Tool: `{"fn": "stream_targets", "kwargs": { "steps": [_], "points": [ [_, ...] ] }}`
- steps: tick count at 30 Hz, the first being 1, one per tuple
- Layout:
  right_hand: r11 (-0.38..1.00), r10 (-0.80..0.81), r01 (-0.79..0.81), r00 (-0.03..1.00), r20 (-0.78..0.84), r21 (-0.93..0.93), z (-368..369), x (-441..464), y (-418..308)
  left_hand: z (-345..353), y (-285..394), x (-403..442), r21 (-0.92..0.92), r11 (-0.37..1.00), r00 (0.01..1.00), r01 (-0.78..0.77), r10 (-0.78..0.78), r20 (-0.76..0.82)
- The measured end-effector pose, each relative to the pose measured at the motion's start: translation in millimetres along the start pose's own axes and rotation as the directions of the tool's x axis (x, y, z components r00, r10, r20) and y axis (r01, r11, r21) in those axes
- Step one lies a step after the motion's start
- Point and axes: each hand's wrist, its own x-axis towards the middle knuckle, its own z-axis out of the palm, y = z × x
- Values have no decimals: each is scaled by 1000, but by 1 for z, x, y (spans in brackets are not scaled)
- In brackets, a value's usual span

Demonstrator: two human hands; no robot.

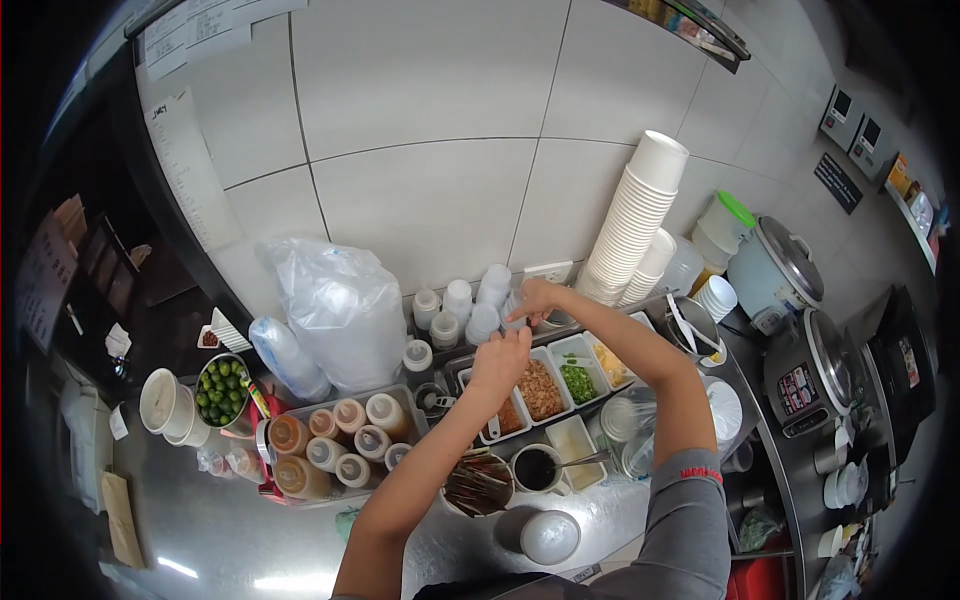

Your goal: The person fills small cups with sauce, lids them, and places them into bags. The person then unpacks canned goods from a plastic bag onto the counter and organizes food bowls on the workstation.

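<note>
Hands, two: right hand [541, 298], fingers bent at translucent cups [482, 322], grip uncertain; left hand [502, 358], just beside, fingers curled, contents hidden; cups, several, upright behind chopped brown food [541, 390]; step, apparently, cup handling; next move, in judgement, called for separating fingers from close-packed neighbours.

Shiny metal ctr [225, 520], smooth plast. cups [482, 322], crinkly plast. bag [335, 310], matt cloth sleeve [678, 525].
</note>
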Motion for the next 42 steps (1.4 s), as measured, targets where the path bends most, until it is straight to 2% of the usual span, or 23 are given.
{"fn": "stream_targets", "kwargs": {
  "steps": [4,5,7,8,11,12,15,19,22,25,27,28,30,32,34,36,38,40,42],
  "points": [
    [997,67,-57,980,190,-57,-29,11,15,1,-2,-1,10,1000,1000,5,-5,-19],
    [967,101,-60,982,160,-247,-33,20,17,1,-2,-1,11,1000,1000,4,-4,-18],
    [811,165,-97,984,66,-578,-39,26,27,-1,-1,-1,-7,1000,1000,5,-5,-5],
    [821,244,-171,968,63,-545,-33,28,33,-2,-1,-1,-23,1000,1000,7,-7,6],
    [767,180,-194,980,-86,-612,-2,34,45,1,1,1,-21,1000,1000,-1,1,0],
    [789,191,-272,961,-201,-551,5,36,49,1,0,0,-10,1000,1000,5,-5,0],
    [823,269,-377,917,-294,-424,10,44,57,4,-1,-2,-13,1000,999,-7,6,-38],
    [847,271,-362,924,-269,-389,3,40,55,3,-1,0,-3,1000,1000,7,-7,-14],
    [826,246,-331,940,-235,-457,-10,48,59,6,-1,-1,0,1000,999,8,-8,-39],
    [866,213,-284,954,-210,-413,-27,53,68,7,-1,-1,-13,1000,999,17,-17,-43],
    [900,191,-293,931,-311,-324,-39,9,42,9,-3,1,-9,1000,996,11,-11,-88],
    [886,118,-240,943,-310,-396,-50,1,38,11,-4,2,-19,1000,994,7,-9,-106],
    [914,23,-238,839,-544,-329,-55,-45,23,16,-4,-1,-27,1000,995,1,-3,-103],
    [933,-137,-113,767,-626,-343,-59,-116,-4,16,-6,2,-19,1000,997,-5,3,-78],
    [939,-306,121,721,-622,-321,-48,-198,-25,10,-9,5,-13,1000,999,-17,17,-48],
    [889,-450,293,700,-554,-352,-15,-276,-35,6,-11,6,-13,1000,1000,-24,23,-18],
    [875,-438,291,817,-376,-386,29,-340,-40,5,-12,8,-14,1000,1000,-22,22,4],
    [871,-406,296,883,-235,-392,82,-374,-29,5,-13,10,-15,1000,999,-22,23,35],
    [928,-207,156,971,-120,-339,131,-386,-11,2,-13,11,-19,1000,997,-18,20,71]
  ]
}}
